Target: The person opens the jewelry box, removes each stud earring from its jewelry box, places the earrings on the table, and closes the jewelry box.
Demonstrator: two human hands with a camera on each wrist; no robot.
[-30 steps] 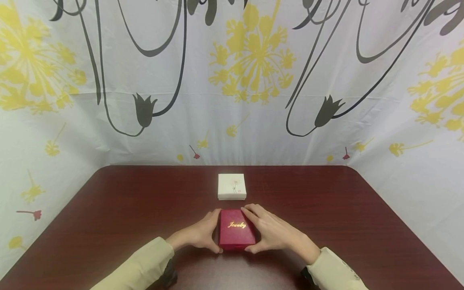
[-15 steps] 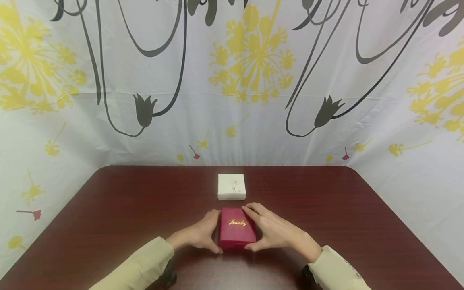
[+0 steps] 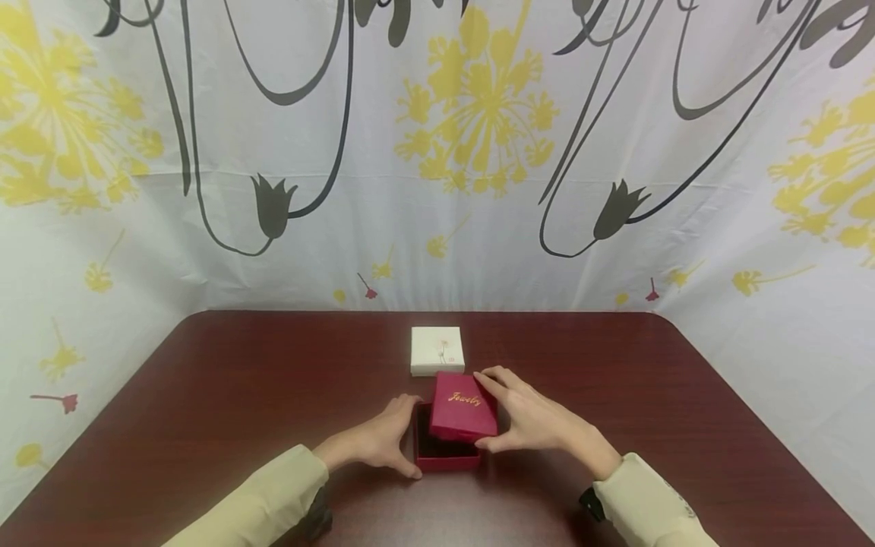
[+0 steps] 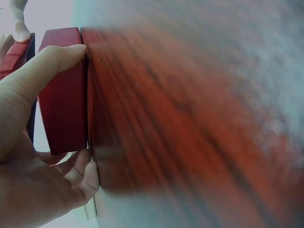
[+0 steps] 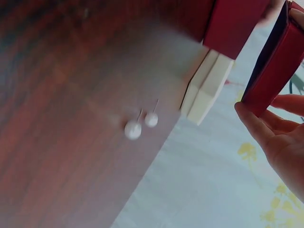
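Observation:
In the head view a red jewelry box is parted into lid and base. Its base point(image 3: 447, 462), dark inside, stands on the table. My left hand point(image 3: 386, 437) grips that base, and in the left wrist view the thumb point(image 4: 57, 57) lies at one end with fingers at the other. My right hand point(image 3: 536, 418) holds the lid point(image 3: 465, 406), with "Jewelry" in gold on top, tilted above the base and shifted to the right. The lid covers much of the base's inside. In the right wrist view the fingers point(image 5: 259, 126) hold the lid by its ends.
A small white box point(image 3: 436, 349) with a flower print stands just behind the red box. Two white pearl-like balls point(image 5: 133, 129) with thin pins lie on the dark wood table point(image 3: 273, 365). A patterned curtain point(image 3: 342, 251) hangs beyond the table's far edge.
The lid was resting on the base; my right hand has lifted it off and moved it right and away from me, exposing the inside. My left hand has stayed on the base.

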